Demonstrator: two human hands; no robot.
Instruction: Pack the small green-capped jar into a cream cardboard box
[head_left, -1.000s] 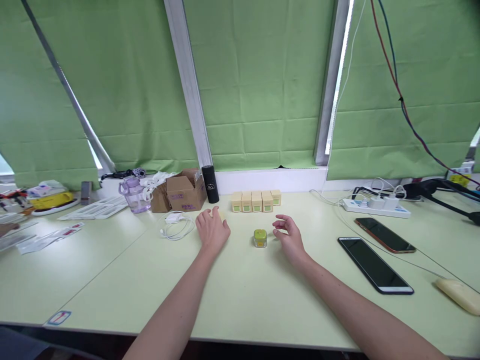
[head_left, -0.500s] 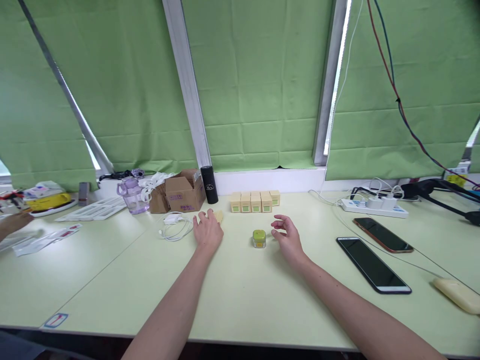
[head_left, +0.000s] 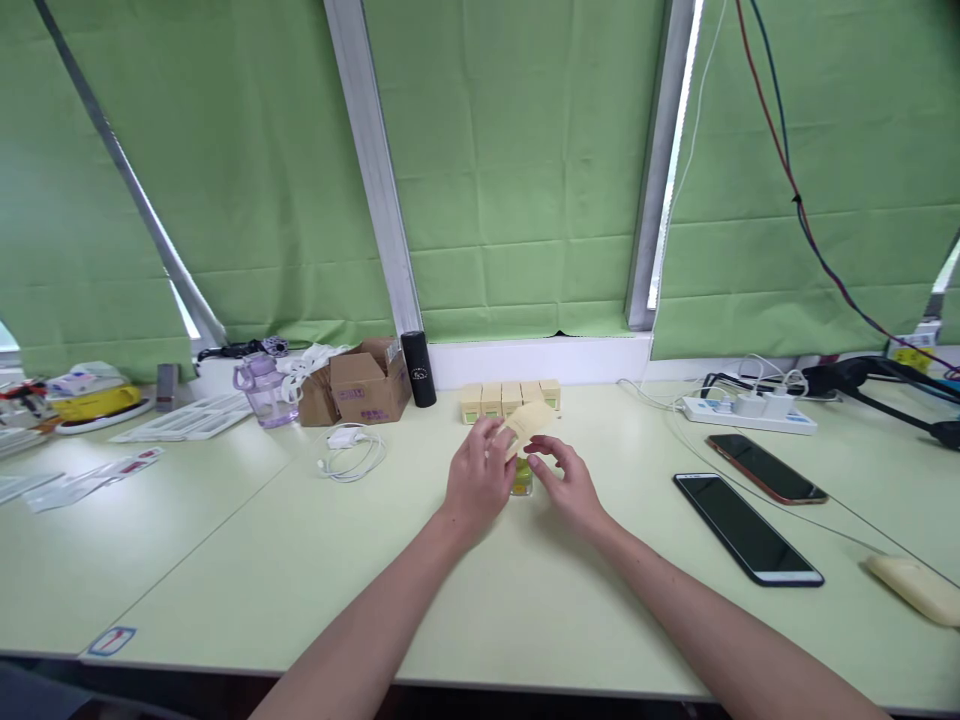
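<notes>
My left hand [head_left: 478,476] is closed on a flattened pale yellow carton [head_left: 527,424], held tilted just above the table's middle. My right hand [head_left: 568,478] is beside it with fingers curled, touching the carton's lower edge. Between the two hands stands a small jar with a green lid [head_left: 521,480], mostly hidden by my fingers. Behind them a row of several small yellow boxes [head_left: 501,397] stands near the window sill.
A cardboard box [head_left: 364,385], a black cylinder [head_left: 418,369] and a purple bottle [head_left: 257,389] stand at the back left, with a white cable [head_left: 352,455] in front. Two phones [head_left: 746,525] and a power strip [head_left: 750,415] lie on the right. A pale yellow bar [head_left: 915,590] lies far right.
My left hand picked up the flat carton from beside the white cable and carried it right, above the jar. My right hand closed in on it.
</notes>
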